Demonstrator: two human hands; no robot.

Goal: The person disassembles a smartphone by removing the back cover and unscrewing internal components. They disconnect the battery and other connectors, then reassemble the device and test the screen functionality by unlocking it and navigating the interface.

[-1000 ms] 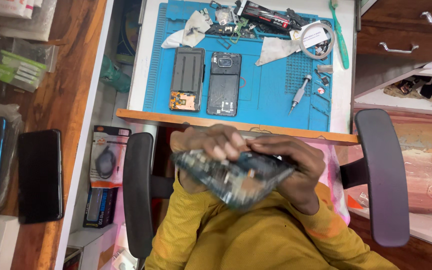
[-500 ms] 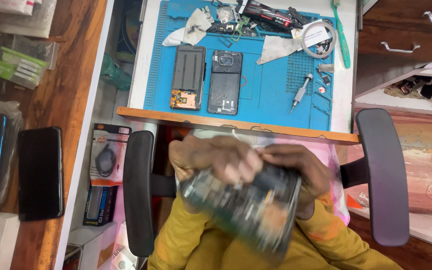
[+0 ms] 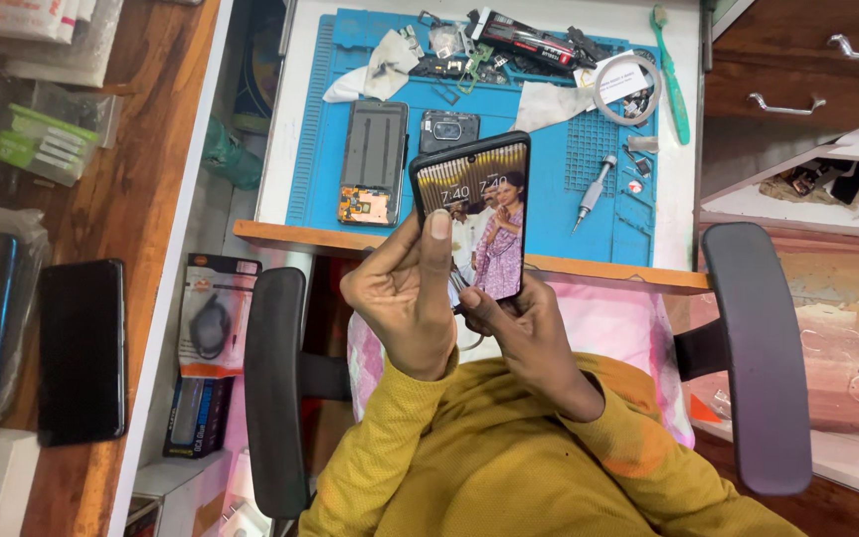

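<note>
Two hands hold one smartphone (image 3: 476,214) upright above your lap, its lit screen facing you. Your left hand (image 3: 405,298) grasps its left edge, the thumb pressed flat on the glass near the lower left corner. Your right hand (image 3: 524,333) grips the phone's bottom end from below, fingers curled around it. Just beyond the hands lies the blue work mat (image 3: 549,179) on the tabletop (image 3: 280,149). Past your left hand on the mat rests an opened phone body (image 3: 372,159) with its inner frame showing, and a second phone back (image 3: 447,129) sits partly hidden behind the held phone. Beyond your right hand lies a small screwdriver (image 3: 594,189), and farther off a green toothbrush (image 3: 670,60). Well to the left of your left hand, a dark phone (image 3: 82,348) lies on a wooden surface.
</note>
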